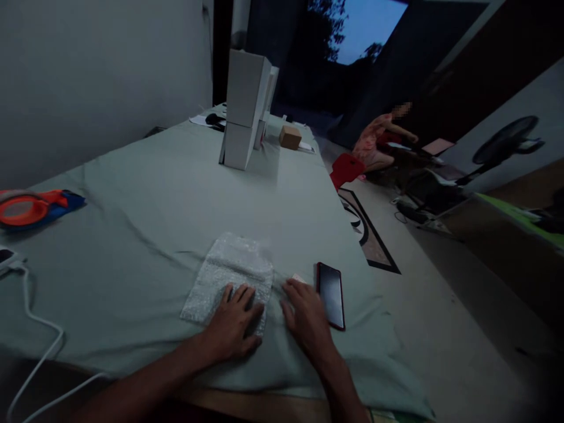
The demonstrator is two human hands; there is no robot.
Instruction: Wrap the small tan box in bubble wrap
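Observation:
My left hand [235, 323] lies with fingers spread on a flat piece of bubble wrap [238, 258], pressing its lower right part. The wrap is clear and wrinkled, with a fold across its upper half. To the right, my right hand [306, 314] rests low over the cloth, thumb apart from the fingers. A small pale flat piece [298, 278] shows just beyond its fingertips; the rest of it is hidden, and I cannot tell what it is. Close beside this hand lies a smartphone [331, 295] with a dark screen and a red edge.
A pale green cloth [176, 194] covers the table. Tall white boxes [244, 111] and a small brown box [290, 137] stand farther back. Orange goggles [26, 208] and a white cable [42, 320] lie left. A person [376, 138] sits beyond, near a fan [504, 141].

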